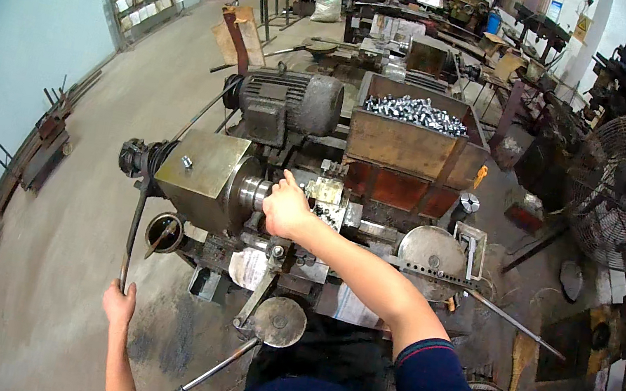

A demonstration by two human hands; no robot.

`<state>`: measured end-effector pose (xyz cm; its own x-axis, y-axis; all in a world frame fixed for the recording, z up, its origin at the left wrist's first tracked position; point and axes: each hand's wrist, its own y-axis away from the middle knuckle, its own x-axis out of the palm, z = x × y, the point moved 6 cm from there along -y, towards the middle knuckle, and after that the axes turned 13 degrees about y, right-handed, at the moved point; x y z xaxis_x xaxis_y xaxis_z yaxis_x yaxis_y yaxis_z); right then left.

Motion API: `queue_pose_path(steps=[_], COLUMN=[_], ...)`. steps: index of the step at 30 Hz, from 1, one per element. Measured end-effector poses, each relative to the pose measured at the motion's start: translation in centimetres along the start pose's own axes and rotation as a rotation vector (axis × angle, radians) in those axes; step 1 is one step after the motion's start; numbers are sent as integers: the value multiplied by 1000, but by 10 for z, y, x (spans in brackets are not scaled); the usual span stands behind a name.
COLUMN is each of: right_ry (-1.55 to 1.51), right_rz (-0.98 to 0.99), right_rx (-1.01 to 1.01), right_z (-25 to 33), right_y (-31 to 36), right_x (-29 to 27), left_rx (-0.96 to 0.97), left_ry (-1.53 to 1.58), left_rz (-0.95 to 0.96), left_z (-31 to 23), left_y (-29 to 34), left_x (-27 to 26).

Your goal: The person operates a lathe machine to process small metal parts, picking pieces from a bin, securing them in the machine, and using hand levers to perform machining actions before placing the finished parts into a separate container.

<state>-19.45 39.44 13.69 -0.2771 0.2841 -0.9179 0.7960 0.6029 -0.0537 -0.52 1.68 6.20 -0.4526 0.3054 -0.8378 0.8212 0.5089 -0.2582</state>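
Note:
My left hand is closed round the lower end of a long dark lever rod, which runs up to the left end of the lathe's headstock. Across the machine reaches my right arm, and my right hand is at the shiny spindle nose. Its fingers are curled, one pointing up; whatever they hold is hidden behind the hand. A small metal piece lies on the headstock's sheet-metal cover. Right of my hand sits the tool carriage, with dark chips on it.
Behind the lathe are a motor and a metal bin heaped with small shiny parts. Round metal plates and a long handle stick out near me. A large fan stands at right; bar stock lines the left wall.

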Motion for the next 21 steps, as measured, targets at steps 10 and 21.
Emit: queue_pose_path(steps=[10, 21], right_ry=[31, -618], right_rz=[-557, -300], right_rx=[540, 737], right_z=[-179, -162], right_y=[67, 279], right_x=[-58, 45], left_rx=[-185, -291], left_ry=[828, 896], left_rz=[468, 529], left_z=[32, 43], left_y=[-46, -48], left_x=[37, 45])
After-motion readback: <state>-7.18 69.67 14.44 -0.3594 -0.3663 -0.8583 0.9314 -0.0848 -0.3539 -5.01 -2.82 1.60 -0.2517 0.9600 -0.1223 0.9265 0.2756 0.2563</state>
